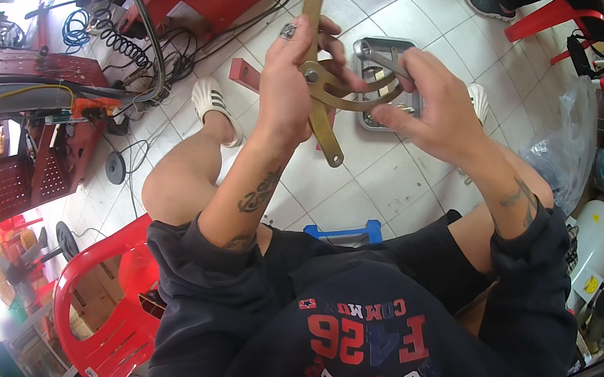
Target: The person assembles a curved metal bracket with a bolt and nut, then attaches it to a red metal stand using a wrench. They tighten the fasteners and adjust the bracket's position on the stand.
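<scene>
Black sweatshirt with coloured lettering [370, 341] fills the near side. Past it, left hand [286, 86] is wrapped round the pivot of a gold-coloured metal tool with a curved arm and slotted arc [318, 95], up above the tiled floor [387, 192], probably for steadiness. Right hand [434, 96] pinches a grey metal spanner-like bar [386, 64], seemingly leaving its far end free. They're partly blocking the silver rectangular metal tray [406, 42] below; red plastic chair [136, 270] crowds the left.

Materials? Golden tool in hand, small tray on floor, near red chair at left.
Golden tool: metal, possibly brass or brass-coloured plating; dull yellow sheen.
Small tray: probably stainless steel; silvery, reflective rim.
Red chair: likely moulded plastic, semi-gloss; one even colour, rounded edges, slotted body.
</scene>
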The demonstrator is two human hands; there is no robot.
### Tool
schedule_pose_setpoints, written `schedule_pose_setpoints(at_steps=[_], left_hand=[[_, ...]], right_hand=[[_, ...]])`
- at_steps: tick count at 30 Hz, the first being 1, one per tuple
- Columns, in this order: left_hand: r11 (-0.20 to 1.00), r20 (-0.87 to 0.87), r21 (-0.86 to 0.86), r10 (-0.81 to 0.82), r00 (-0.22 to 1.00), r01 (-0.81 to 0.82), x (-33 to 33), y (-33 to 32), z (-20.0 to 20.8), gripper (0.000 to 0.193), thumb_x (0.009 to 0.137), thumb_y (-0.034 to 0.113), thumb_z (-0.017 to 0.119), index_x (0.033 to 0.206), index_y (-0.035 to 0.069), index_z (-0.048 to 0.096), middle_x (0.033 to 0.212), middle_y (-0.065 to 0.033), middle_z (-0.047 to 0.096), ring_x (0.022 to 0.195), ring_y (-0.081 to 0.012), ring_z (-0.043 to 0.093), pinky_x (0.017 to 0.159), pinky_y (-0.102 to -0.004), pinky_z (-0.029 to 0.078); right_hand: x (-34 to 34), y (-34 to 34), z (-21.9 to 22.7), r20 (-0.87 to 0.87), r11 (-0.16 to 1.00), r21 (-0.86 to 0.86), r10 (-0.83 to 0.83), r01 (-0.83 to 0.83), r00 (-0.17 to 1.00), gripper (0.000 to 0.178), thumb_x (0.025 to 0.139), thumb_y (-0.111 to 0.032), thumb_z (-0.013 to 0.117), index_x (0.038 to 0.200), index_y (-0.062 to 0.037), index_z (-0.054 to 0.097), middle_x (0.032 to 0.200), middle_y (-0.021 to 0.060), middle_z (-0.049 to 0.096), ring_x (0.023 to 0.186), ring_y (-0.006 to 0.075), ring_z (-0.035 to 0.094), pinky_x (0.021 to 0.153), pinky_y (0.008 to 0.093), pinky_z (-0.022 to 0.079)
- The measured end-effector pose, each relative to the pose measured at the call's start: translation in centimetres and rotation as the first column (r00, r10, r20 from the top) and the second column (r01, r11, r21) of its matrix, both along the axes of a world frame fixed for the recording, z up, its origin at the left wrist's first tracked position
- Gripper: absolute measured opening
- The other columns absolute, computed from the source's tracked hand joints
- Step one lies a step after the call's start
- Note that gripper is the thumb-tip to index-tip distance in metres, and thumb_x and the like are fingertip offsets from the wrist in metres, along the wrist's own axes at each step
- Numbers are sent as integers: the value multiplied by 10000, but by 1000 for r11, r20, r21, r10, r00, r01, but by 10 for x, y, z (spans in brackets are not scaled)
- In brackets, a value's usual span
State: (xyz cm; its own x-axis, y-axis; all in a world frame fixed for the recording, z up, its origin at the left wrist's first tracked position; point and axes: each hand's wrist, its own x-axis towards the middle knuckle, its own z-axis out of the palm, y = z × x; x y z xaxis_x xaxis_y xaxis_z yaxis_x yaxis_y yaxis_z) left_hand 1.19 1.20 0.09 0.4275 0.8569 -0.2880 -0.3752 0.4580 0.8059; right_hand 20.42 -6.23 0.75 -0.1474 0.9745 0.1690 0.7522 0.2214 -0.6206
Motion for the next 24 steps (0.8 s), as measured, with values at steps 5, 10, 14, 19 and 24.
schedule_pose_setpoints(at_steps=[5,10,14,19,24], left_hand=[[998,70,-58,-35,997,39,-9,9,-10,440,1095,438,294,1105,55,509,788,-22,500,606,-213,637,546,-350,512],[985,202,-154,104,974,-73,0,1,-28,418,1098,460,290,1037,101,494,745,-8,478,666,-256,649,674,-428,553],[958,201,-248,195,960,-143,-1,3,-26,419,1091,487,299,1003,122,486,721,-2,469,653,-252,613,677,-417,527],[944,192,-257,260,946,-208,-1,3,-21,405,1080,495,348,992,124,485,716,-5,459,654,-229,562,641,-396,488],[955,233,-231,241,942,-187,-4,5,-23,397,1068,500,397,1004,119,490,720,-12,466,662,-238,571,644,-398,490]], right_hand=[[-12,8,-2,164,951,299,32,-81,986,807,515,-633,901,954,-47,561,946,67,533,907,277,552,811,414,444],[-50,-9,-28,169,955,285,30,-78,985,1045,417,-649,921,1127,-22,481,1069,127,522,1082,339,534,1072,547,322],[-46,3,-33,121,974,181,118,-139,986,1041,458,-645,914,1155,-16,463,1119,146,526,1150,345,522,1082,612,312],[-39,10,-21,96,971,125,195,-206,976,890,527,-477,896,1138,-4,456,1084,155,521,1112,361,525,1070,590,327],[-41,15,-23,95,961,168,205,-219,974,808,529,-411,856,1116,-16,467,1062,160,518,1078,368,527,1045,533,341]])
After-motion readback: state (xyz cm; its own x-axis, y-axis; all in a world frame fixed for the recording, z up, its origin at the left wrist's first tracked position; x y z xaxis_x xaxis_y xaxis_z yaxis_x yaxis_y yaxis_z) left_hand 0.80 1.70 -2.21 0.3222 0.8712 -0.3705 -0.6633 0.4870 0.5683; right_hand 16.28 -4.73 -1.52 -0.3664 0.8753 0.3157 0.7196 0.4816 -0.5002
